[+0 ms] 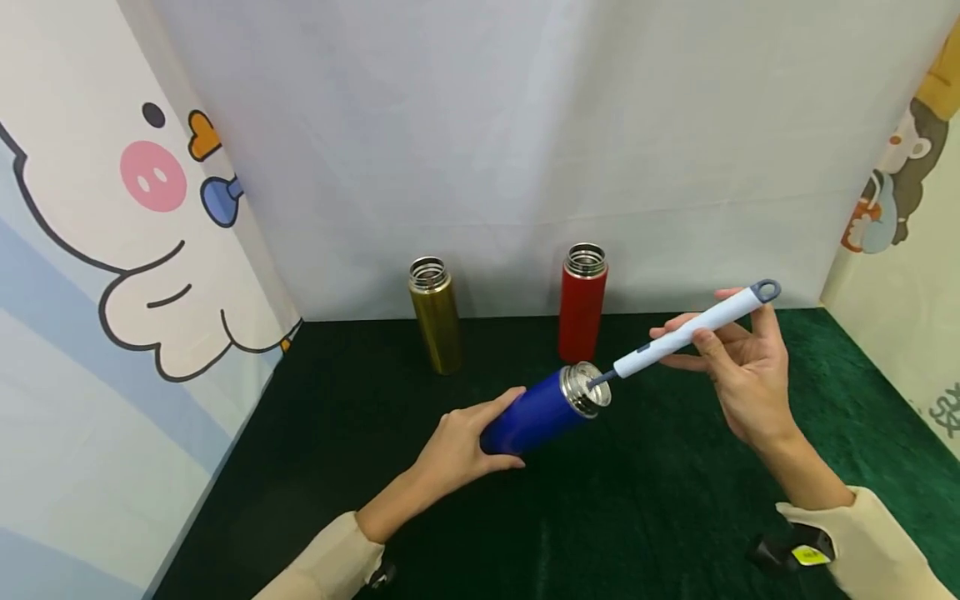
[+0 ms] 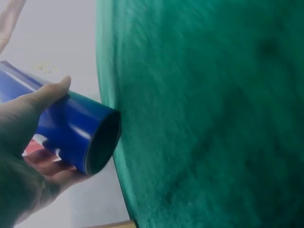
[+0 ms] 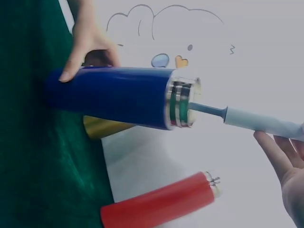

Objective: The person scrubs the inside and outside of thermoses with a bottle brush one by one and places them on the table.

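Observation:
Tilted over the cloth, a blue metal bottle [image 1: 531, 417] is gripped by my left hand [image 1: 467, 440] around its lower part. Its steel mouth is uncapped and points toward the right. My right hand [image 1: 746, 371] pinches the pale handle of a bottle brush [image 1: 686, 332] between thumb and fingers. The brush's thin grey stem runs into the bottle's mouth, and its head is hidden inside, as the right wrist view also shows. In the left wrist view, the blue bottle [image 2: 71, 126] shows its flat base beyond my curled fingers.
A gold bottle [image 1: 437, 325] and a red bottle [image 1: 582, 308], both uncapped, stand upright at the back. Dark green cloth [image 1: 600, 525] covers the table. A pale wall sheet [image 1: 487, 150] rises behind, with cartoon-printed panels at both sides.

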The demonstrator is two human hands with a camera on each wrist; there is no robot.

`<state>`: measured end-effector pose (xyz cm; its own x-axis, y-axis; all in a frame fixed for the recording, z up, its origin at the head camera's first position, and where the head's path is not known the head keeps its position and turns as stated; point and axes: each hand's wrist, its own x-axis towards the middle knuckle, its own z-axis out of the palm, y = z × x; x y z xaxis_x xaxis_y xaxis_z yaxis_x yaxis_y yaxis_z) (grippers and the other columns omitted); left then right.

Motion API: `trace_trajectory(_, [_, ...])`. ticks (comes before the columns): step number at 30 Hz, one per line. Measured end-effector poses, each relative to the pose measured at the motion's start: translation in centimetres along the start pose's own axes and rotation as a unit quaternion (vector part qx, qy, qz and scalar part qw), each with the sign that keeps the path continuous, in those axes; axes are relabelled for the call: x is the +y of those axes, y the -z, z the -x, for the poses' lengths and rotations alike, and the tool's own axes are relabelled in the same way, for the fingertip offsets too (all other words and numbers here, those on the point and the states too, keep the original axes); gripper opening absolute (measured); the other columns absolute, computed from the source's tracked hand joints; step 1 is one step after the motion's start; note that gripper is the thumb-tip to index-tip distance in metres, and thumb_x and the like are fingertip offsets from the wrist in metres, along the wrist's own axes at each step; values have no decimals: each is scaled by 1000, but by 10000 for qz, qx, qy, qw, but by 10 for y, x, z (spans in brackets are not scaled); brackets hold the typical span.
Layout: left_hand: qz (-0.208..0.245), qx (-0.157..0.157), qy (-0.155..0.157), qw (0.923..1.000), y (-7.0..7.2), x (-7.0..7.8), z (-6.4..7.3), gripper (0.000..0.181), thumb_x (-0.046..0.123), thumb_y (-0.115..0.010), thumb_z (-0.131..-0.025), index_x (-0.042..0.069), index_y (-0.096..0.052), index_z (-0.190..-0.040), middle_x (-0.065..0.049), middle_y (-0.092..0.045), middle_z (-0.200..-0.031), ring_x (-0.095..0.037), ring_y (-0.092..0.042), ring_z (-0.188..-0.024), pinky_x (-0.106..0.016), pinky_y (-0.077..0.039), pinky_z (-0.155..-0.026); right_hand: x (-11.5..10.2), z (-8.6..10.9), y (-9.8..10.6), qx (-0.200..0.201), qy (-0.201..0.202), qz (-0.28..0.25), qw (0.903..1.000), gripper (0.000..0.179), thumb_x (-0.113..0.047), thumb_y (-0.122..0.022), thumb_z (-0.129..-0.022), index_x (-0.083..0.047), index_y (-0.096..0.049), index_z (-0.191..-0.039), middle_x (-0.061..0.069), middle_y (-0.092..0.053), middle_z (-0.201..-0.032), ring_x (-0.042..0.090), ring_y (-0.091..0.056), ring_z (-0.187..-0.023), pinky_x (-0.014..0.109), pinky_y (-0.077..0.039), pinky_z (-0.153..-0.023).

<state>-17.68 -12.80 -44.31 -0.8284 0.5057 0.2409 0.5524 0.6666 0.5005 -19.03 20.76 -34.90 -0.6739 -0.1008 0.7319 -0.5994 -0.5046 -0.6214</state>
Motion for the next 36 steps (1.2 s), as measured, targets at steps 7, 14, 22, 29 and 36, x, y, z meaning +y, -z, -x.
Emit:
trace_trajectory(7, [-92,-29,-59,9999,2,-4,-2,94,37,-87,-81,32,-35,-159,-11,-62,-145,-32,-63,-129,-54,-52,-106,-19,-11,5,625,356,-317,9969,41,20,-40,-99,10,-38,-139,29,-74,-105,39,-77,-94,46,-63,-74])
trace_trajectory(14, [7,64,-121,9999,2,-2,-1,93,34,-88,-81,29,-37,-158,-12,-62,-144,-32,-64,-128,-53,-52,-106,-23,-14,3,926,323,130,9951,38,19,-41,-99,7,-43,-135,25,-75,-100,34,-78,-89,41,-63,-71])
trace_trajectory(22, [138,60,-225,9996,2,0,0,91,35,-88,-80,31,-40,-157,-9,-62,-144,-30,-64,-129,-52,-51,-107,-14,-6,-3,539,186,1043,9929,36,17,-43,-100,3,-43,-134,15,-77,-104,24,-78,-95,34,-63,-74])
trace_trajectory(29, [141,-1,-312,9994,3,-2,4,89,35,-88,-80,30,-42,-155,-8,-62,-145,-29,-64,-128,-53,-52,-106,-9,9,-4,381,137,1057,9936,36,20,-41,-99,3,-44,-131,16,-77,-107,24,-77,-98,34,-63,-76])
trace_trajectory(36, [208,26,-308,9993,1,-3,5,90,34,-88,-80,33,-40,-156,-9,-62,-145,-29,-64,-129,-53,-52,-106,2,16,-12,98,80,1202,9927,36,23,-44,-97,7,-44,-129,17,-77,-109,24,-77,-99,32,-63,-78])
